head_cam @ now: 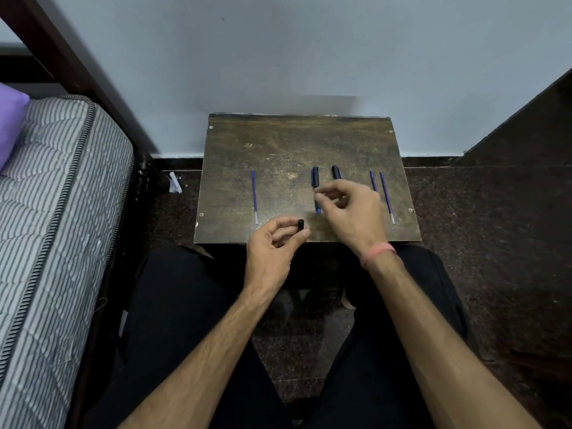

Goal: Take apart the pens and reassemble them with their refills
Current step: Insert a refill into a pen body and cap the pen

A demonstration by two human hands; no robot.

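A small dark wooden table (278, 144) carries the pen parts. My left hand (272, 249) pinches a short black pen piece (301, 226) at the table's front edge. My right hand (349, 212) hovers over the middle with its fingertips curled at a blue pen with a black cap (315, 181); whether it grips the pen is unclear. A second black-capped pen (336, 172) lies just right of it, partly hidden by that hand. One blue refill (254, 196) lies to the left. Two more refills (385, 193) lie on the right.
A striped mattress (55, 212) with a purple pillow (10, 119) stands at the left. A pale wall rises behind the table. A dark cabinet side (526, 128) is at the right. My legs in black trousers sit below the table. Crumpled paper (175, 182) lies on the floor.
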